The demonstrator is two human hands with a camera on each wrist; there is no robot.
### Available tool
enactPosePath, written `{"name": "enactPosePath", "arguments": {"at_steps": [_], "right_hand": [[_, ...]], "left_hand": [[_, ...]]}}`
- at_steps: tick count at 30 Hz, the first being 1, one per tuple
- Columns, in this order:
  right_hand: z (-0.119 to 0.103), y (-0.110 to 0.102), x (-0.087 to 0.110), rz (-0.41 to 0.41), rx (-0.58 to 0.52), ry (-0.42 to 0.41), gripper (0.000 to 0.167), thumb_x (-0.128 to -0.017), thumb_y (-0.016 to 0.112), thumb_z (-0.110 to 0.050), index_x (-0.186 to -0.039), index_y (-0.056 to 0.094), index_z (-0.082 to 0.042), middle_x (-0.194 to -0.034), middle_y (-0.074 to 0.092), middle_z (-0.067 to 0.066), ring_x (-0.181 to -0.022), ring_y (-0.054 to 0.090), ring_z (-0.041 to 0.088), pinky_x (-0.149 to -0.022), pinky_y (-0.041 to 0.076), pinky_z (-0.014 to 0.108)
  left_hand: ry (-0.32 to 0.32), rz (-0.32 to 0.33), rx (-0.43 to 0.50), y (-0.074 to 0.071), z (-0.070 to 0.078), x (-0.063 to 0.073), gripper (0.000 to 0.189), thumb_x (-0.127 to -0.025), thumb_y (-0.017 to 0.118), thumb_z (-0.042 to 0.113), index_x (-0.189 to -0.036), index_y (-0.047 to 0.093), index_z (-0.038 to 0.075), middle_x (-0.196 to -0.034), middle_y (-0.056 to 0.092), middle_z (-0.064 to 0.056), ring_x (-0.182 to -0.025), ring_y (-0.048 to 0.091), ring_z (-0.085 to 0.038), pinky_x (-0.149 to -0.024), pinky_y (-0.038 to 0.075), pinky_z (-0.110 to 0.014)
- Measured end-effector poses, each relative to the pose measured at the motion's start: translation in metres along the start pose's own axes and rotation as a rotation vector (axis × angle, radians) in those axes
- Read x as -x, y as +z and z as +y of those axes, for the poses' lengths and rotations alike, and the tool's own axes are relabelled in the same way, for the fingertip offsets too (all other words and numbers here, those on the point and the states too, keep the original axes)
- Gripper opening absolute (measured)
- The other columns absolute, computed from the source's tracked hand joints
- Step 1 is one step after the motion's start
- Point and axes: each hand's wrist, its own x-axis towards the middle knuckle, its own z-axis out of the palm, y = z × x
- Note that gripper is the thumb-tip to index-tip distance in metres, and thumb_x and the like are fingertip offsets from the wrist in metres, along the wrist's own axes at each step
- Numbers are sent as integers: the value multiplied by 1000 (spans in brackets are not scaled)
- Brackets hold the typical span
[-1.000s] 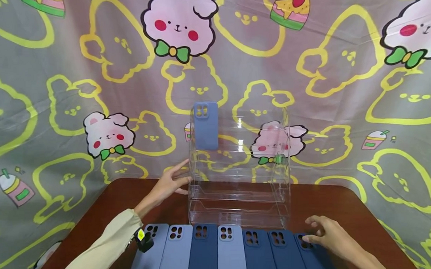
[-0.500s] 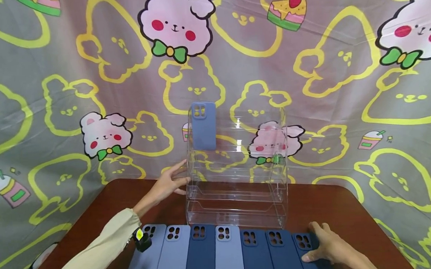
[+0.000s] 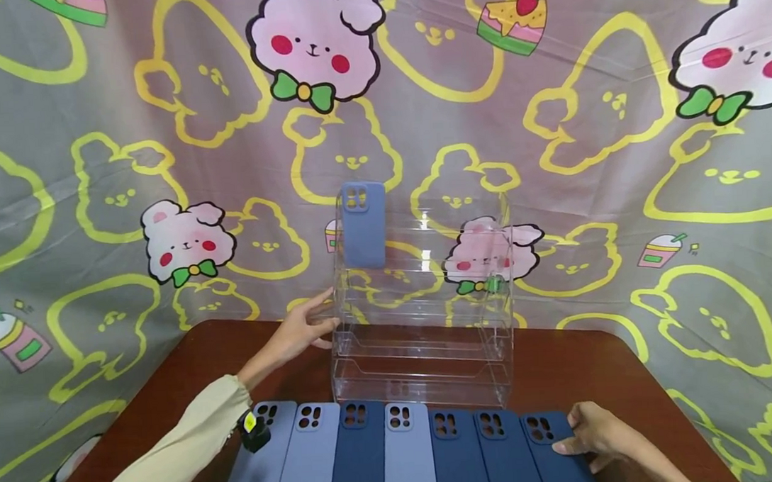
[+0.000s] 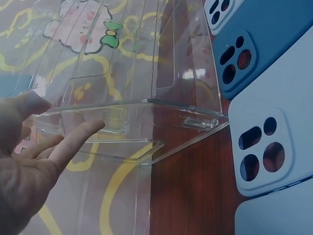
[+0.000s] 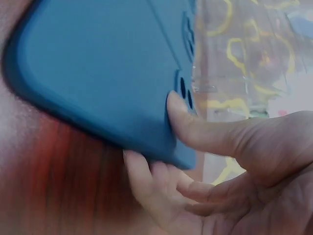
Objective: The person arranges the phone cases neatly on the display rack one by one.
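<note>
My right hand [image 3: 600,436] pinches the rightmost dark blue phone case [image 3: 560,462] by its right edge. In the right wrist view the thumb lies on the face of the case by the camera cutouts, and the fingers [image 5: 139,171] curl at its edge. At the left side of a clear tiered display rack [image 3: 423,392], my left hand [image 3: 302,329] rests with spread fingers. The left wrist view shows these fingers [image 4: 80,142] fairly straight against the rack's side panel. One light blue phone case [image 3: 364,231] stands upright at the rack's upper left.
A row of light blue cases [image 3: 409,456] and dark blue cases [image 3: 457,458] lies along the near side of the brown table [image 3: 569,362], in front of the rack. Behind the table hangs a cartoon-print cloth [image 3: 408,134].
My right hand has come down from above the rightmost dark blue case to its right edge and now pinches it. The left hand stays at the rack, and the view has shifted slightly.
</note>
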Motion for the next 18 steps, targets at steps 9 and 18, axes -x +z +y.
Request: {"name": "enactPosePath", "arguments": {"at_steps": [9,18], "right_hand": [[-42,-9,56,-107,-113,-151,45,-93,83,-24,-114,56,6,-103,67,18,-91,70,33,-72,67,52],[-110,-13,122,-41,-104,-302,36,-101,72,-13,-115,52,13,-100,73,9,-89,70,26,-72,67,50]], "left_hand": [[4,11,16,0,0,4,74,-104,61,2,-166,20,1,-168,22,-31,-136,48,-58,-84,66,-48],[-6,103,9,7,-1,1,70,-105,64,12,-166,28,6,-166,33,-26,-133,56,-50,-84,66,-49]]}}
